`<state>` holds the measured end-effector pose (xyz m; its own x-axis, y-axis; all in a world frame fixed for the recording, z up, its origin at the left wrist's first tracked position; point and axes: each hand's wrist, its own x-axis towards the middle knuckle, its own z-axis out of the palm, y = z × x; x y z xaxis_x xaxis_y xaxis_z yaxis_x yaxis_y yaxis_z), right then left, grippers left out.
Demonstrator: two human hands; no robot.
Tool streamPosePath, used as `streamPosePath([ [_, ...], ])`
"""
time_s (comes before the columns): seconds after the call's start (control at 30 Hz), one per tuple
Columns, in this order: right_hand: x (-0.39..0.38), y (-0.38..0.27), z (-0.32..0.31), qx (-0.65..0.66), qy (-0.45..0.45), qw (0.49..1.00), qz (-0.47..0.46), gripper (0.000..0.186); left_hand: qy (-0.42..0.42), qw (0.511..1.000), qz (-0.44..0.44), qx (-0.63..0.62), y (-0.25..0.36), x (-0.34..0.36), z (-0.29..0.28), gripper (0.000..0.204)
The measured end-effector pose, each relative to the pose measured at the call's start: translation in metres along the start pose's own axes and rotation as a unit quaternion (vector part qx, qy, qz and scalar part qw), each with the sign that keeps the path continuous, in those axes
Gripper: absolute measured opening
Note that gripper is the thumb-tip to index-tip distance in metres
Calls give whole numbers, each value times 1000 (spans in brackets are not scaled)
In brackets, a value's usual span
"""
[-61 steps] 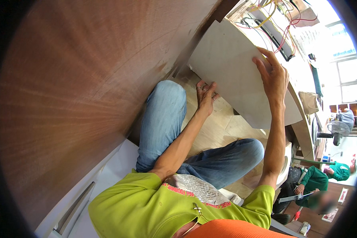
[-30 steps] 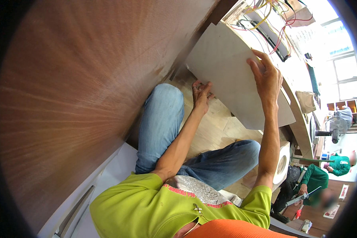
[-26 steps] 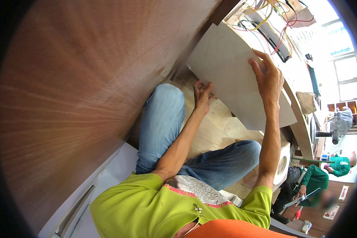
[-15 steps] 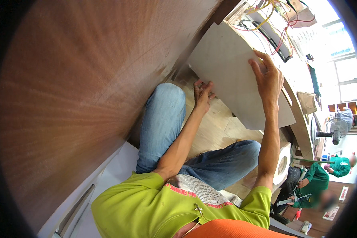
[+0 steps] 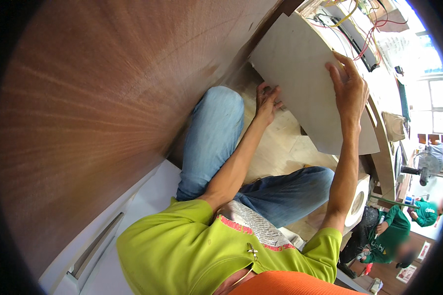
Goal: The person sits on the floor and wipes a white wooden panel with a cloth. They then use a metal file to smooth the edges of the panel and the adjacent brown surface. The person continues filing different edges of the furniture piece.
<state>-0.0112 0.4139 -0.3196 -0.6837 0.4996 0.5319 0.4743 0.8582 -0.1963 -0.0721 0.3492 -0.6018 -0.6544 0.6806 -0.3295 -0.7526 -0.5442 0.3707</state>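
Fingers (image 5: 340, 69) of the right hand (image 5: 349, 91) lie spread and flat against the face of a pale grey board (image 5: 302, 78), pressing on it near its upper right edge rather than closing round it. Fingers of the left hand (image 5: 267, 102) curl at the lower left edge of the same board, touching it there; whether they wrap behind the edge cannot be told.

That board stands tilted, its lower edge close to the plywood floor (image 5: 280, 147) and its top leaning toward a curved wooden frame (image 5: 381, 142) on the right. Behind the board's top edge, a tangle of red and yellow wires (image 5: 366, 29) shows.

A large brown wooden panel (image 5: 98, 108) fills the left side, rising beside the person's bent left knee in blue jeans (image 5: 214, 132). The other leg lies folded along the floor under the right forearm. A lime green shirt (image 5: 182, 246) covers the shoulders at the bottom. Just beside the right thigh sits a white roll (image 5: 357, 201). Well apart, at the lower right, another person in a green top (image 5: 391, 236) crouches.
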Motion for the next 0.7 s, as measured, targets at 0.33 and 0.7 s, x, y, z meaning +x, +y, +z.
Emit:
streamPosePath([
  [0.33,-4,5,3,2,5,1000,-9,30,15,1000,8,20,3,1,1,66],
  [0.7,-5,6,5,-7,12,1000,-11,30,-5,1000,10,6,4,2,6,69],
])
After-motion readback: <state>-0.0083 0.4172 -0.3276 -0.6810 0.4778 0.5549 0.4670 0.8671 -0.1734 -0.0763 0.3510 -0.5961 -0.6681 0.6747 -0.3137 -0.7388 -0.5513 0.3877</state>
